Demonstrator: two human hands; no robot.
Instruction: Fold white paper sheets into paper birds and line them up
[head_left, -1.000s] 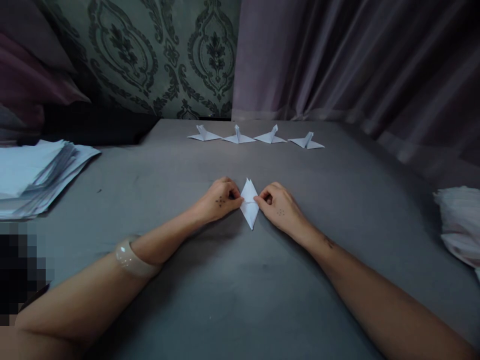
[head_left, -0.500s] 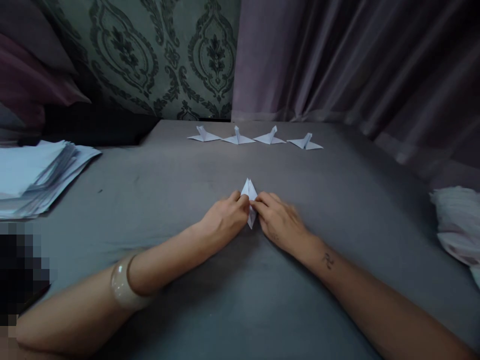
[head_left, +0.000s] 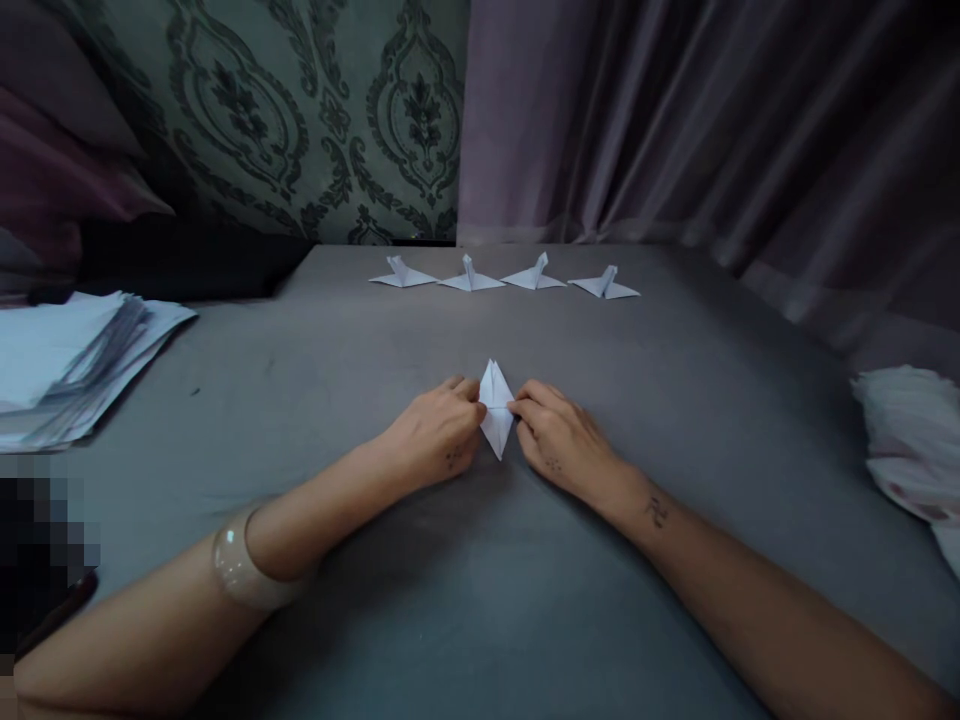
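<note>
A white folded paper (head_left: 496,415), shaped like a narrow diamond with a split upper tip, lies on the grey surface between my hands. A crease runs across its middle. My left hand (head_left: 441,430) pinches its left corner with closed fingers. From the other side, my right hand (head_left: 556,432) grips the right corner between thumb and fingers. The fingertips partly cover both side corners; the upper and lower points show fully.
Several folded paper birds (head_left: 534,275) stand in a row at the far edge of the grey surface (head_left: 360,620). A stack of paper sheets (head_left: 82,360) lies at left. Crumpled whitish fabric (head_left: 911,435) is at the right edge. A purple curtain (head_left: 532,120) hangs behind.
My left hand has shifted left from the middle of the folded paper to its left corner, uncovering its centre. My right fingers have drawn back to the right corner. The view has shifted slightly.
</note>
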